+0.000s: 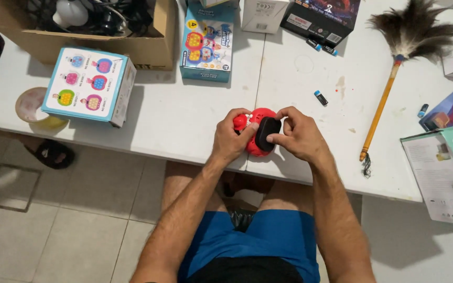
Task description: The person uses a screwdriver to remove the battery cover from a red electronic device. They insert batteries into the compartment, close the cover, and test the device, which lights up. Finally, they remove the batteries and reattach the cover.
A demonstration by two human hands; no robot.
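White table (184, 120), edge nearest the lap: red toy (258, 131) flipped back-up, clamped by left hand (233, 137) to steady it, right hand (297, 133) pinching its black cover. Loose battery (320, 98) just beyond the toy, feather duster (394, 63) further right.

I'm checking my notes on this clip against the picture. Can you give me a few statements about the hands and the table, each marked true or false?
1. Both hands, left hand and right hand, hold the red toy. True.
2. The red toy has a black panel under the right thumb. True.
3. The feather duster lies left of the hands. False: it lies to their right, on the white table.
4. A loose small battery lies on the table beyond the right hand. True.
5. The roll of tape sits on top of the light blue toy box. False: it sits on the table, left of that box.
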